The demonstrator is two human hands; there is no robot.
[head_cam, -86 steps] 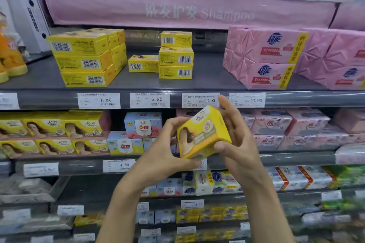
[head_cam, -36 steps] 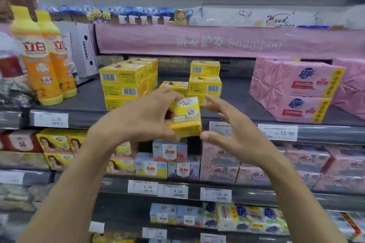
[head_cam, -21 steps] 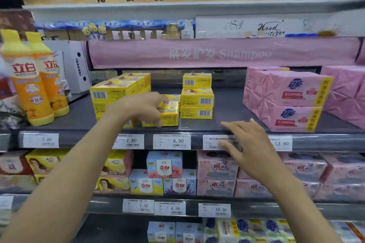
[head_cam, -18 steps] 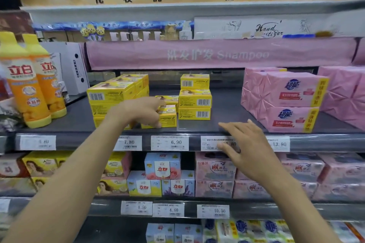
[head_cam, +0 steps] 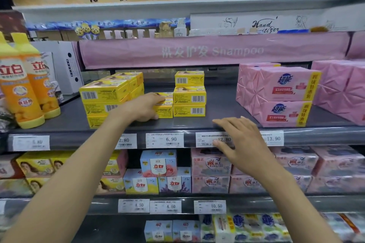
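A small yellow soap box (head_cam: pixel 165 109) sits on the grey shelf (head_cam: pixel 221 110), in front of another like it and left of a three-high stack of yellow boxes (head_cam: pixel 190 93). My left hand (head_cam: pixel 141 109) reaches over the shelf edge and holds this box, fingers curled over its top and left end. My right hand (head_cam: pixel 242 144) hovers in front of the shelf edge with fingers spread, over the 12.80 price tag (head_cam: pixel 207 140), holding nothing.
A larger pile of yellow boxes (head_cam: pixel 106 97) stands left of my left hand. Two orange detergent bottles (head_cam: pixel 25 83) stand at far left. Pink soap packs (head_cam: pixel 276 94) fill the right. Lower shelves hold blue and pink soap boxes (head_cam: pixel 158 171).
I held the yellow box in both hands, then lifted it to the shelf with my left hand and set it down. My right hand let go and dropped to the shelf edge.
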